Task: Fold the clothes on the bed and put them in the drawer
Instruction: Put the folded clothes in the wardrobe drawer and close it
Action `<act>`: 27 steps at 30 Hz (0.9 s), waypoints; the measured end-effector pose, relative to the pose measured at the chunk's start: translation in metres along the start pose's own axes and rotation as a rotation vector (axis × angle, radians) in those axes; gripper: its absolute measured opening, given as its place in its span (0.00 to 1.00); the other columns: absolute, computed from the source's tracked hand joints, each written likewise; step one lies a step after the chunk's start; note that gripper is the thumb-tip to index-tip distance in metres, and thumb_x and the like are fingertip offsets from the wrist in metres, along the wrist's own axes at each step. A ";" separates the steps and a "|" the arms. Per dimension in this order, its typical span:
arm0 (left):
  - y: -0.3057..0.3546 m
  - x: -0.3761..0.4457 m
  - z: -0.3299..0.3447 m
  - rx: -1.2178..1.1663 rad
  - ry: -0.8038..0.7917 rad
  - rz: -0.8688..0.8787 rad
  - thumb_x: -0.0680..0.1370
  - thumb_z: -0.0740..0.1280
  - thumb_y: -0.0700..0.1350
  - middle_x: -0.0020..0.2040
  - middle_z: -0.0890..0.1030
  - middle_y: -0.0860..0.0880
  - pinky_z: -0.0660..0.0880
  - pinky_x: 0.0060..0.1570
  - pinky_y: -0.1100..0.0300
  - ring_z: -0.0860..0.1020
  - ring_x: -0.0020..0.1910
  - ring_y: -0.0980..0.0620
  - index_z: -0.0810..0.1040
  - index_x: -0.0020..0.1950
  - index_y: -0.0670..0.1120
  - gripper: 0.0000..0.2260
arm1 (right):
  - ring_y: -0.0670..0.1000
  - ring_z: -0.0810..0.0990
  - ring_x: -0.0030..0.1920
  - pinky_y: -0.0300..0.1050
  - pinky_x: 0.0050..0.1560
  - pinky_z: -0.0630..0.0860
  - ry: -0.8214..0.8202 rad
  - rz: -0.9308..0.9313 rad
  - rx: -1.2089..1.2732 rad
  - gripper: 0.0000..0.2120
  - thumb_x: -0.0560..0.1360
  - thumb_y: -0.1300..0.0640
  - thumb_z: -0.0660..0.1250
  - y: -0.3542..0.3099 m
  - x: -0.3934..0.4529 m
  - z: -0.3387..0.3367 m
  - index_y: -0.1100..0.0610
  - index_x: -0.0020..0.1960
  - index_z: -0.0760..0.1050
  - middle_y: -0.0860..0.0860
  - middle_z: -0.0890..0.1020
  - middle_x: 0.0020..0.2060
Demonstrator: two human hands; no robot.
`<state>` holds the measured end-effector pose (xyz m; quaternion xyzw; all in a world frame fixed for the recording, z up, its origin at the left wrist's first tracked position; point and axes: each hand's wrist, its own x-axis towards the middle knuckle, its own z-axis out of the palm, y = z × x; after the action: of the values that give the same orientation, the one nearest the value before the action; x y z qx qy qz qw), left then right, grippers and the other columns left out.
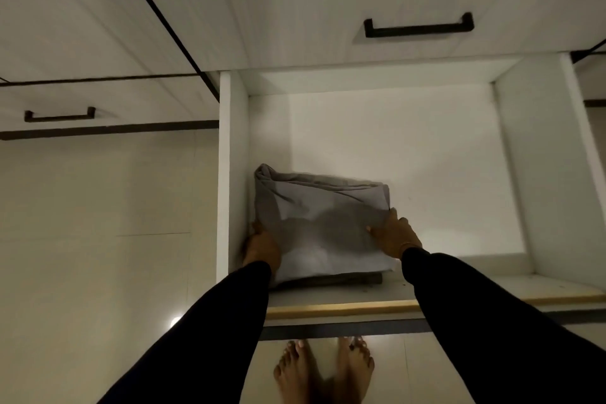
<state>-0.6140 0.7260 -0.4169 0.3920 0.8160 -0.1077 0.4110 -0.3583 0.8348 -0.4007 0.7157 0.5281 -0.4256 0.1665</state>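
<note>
While it's going in: set the folded grey cloth flat in the drawer, snug by the left wall
left hand: fingers curled round its left edge
right hand: pinching the right edge
cloth: near left corner, on something darker

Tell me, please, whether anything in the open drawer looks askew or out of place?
Nothing stands out. The folded grey garment lies flat in the drawer's near-left corner, held at its sides by the left hand and right hand.
</note>
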 end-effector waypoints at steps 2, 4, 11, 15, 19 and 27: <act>0.008 -0.027 -0.022 0.140 -0.031 0.043 0.86 0.52 0.44 0.76 0.64 0.34 0.64 0.71 0.46 0.63 0.74 0.35 0.62 0.77 0.36 0.21 | 0.66 0.71 0.68 0.57 0.68 0.69 -0.069 -0.037 0.004 0.35 0.80 0.44 0.65 0.002 -0.027 -0.009 0.57 0.79 0.54 0.64 0.68 0.69; 0.010 -0.055 -0.039 0.067 -0.071 0.024 0.85 0.56 0.44 0.71 0.72 0.39 0.69 0.66 0.54 0.71 0.70 0.41 0.70 0.72 0.38 0.18 | 0.64 0.72 0.67 0.54 0.68 0.70 -0.077 -0.089 -0.009 0.32 0.81 0.44 0.64 0.008 -0.057 -0.022 0.57 0.78 0.58 0.63 0.71 0.68; 0.024 -0.140 -0.066 -0.398 -0.056 0.040 0.78 0.70 0.48 0.67 0.77 0.42 0.71 0.64 0.54 0.76 0.64 0.43 0.72 0.72 0.41 0.24 | 0.56 0.84 0.45 0.56 0.57 0.81 0.033 0.020 0.436 0.18 0.80 0.46 0.66 0.051 -0.148 -0.062 0.61 0.51 0.78 0.56 0.85 0.46; 0.042 -0.202 -0.060 -0.856 -0.063 -0.065 0.78 0.71 0.49 0.44 0.84 0.40 0.82 0.50 0.48 0.82 0.41 0.48 0.79 0.56 0.36 0.16 | 0.58 0.84 0.33 0.57 0.52 0.83 0.165 0.135 0.735 0.22 0.82 0.52 0.65 0.091 -0.195 -0.061 0.65 0.35 0.80 0.60 0.84 0.30; 0.054 -0.250 -0.028 -1.251 -0.210 -0.395 0.75 0.70 0.63 0.42 0.85 0.38 0.80 0.35 0.54 0.84 0.39 0.43 0.79 0.54 0.36 0.28 | 0.61 0.83 0.39 0.57 0.50 0.83 0.077 0.368 1.009 0.20 0.78 0.50 0.72 0.134 -0.219 -0.044 0.69 0.44 0.77 0.65 0.82 0.38; 0.080 -0.267 -0.006 -1.869 -0.159 -0.389 0.64 0.73 0.72 0.76 0.65 0.38 0.64 0.68 0.29 0.68 0.69 0.30 0.51 0.81 0.57 0.53 | 0.58 0.75 0.66 0.60 0.69 0.73 -0.199 0.255 1.408 0.41 0.73 0.69 0.73 0.136 -0.200 -0.043 0.31 0.69 0.64 0.58 0.65 0.71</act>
<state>-0.4647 0.6352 -0.1996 -0.2452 0.5925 0.4946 0.5867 -0.2334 0.6893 -0.2475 0.6671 0.0233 -0.7054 -0.2384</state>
